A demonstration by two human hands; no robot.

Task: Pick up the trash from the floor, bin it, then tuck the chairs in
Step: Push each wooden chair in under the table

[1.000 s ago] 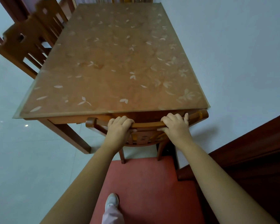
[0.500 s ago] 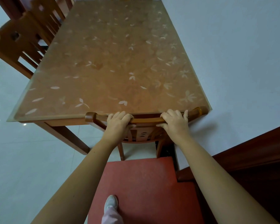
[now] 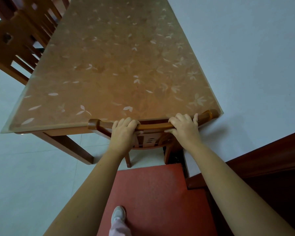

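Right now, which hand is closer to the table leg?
Left. The left hand grips the chair's top rail on the side toward the table leg; the right hand grips farther along, toward the wall.

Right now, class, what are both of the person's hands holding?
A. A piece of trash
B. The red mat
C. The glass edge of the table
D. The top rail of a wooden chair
D: the left hand and right hand both curl over the chair's top rail at the table end.

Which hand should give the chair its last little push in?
Probably the left hand: it holds the chair's top rail nearer the middle. The right hand sits toward the wall-side end, which already meets the table edge.
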